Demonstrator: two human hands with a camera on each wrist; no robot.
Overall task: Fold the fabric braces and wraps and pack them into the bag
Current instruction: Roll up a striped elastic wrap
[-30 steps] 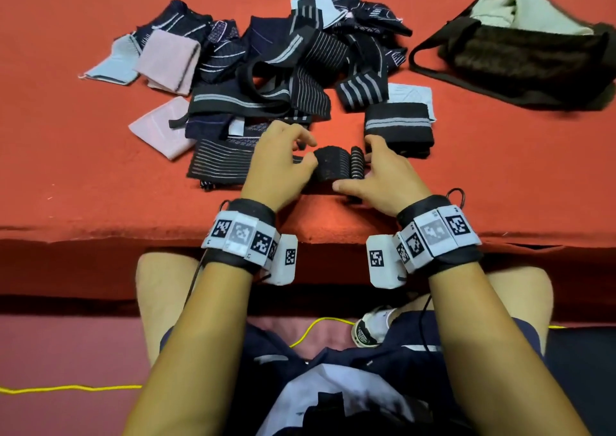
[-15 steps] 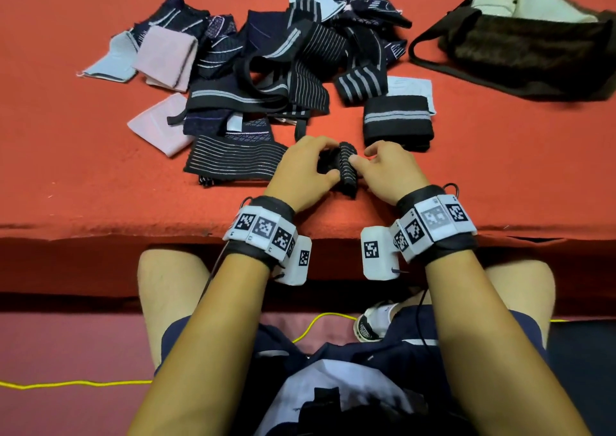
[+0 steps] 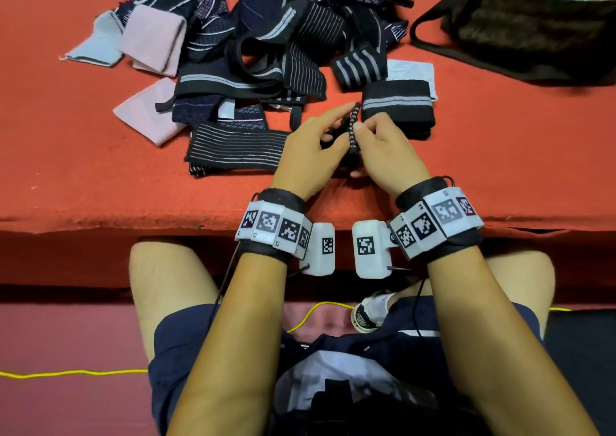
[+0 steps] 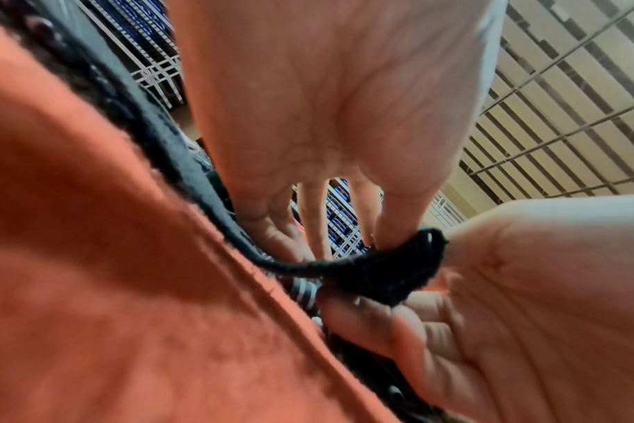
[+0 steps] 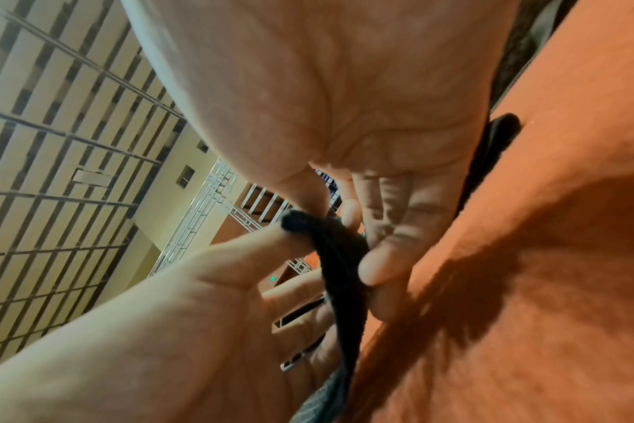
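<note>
Risking the fold springing open: elastic wrap [image 3: 352, 132] being held on edge by fingertips only, any slackening letting the layers slip apart. Pinching it between both hands, left hand [image 3: 310, 155] with thumb and forefinger closed on it and the other fingers extended, right hand [image 3: 386, 150] curled against its far face. Standing upright just above the red cloth [image 3: 100, 175], near the front edge. Looking black, ribbed, pale-striped, folded narrow. Lying well apart from the bag [image 3: 533, 32]

red felt table [image 3: 100, 182], slatted ceiling [image 5: 55, 143], yellow cable [image 3: 66, 373] on floor
</note>
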